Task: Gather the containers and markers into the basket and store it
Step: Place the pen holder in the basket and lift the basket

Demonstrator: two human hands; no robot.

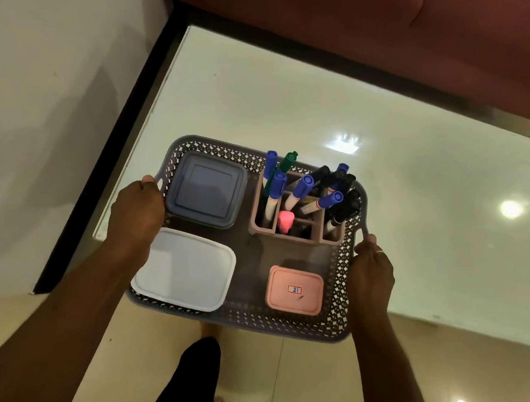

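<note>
Glossy pale tabletop fills mid-frame beneath the grey perforated plastic basket point(338, 295), where left hand point(137, 209) and right hand point(371, 269) clamp its side handles, likely light but tippy with upright markers point(304, 189).

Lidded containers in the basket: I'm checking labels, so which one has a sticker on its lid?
The small pink container, nearest the right hand; the grey-blue and white lids are plain.

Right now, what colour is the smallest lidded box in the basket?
Pink; the small rectangular plastic box shows best in the head view.
</note>
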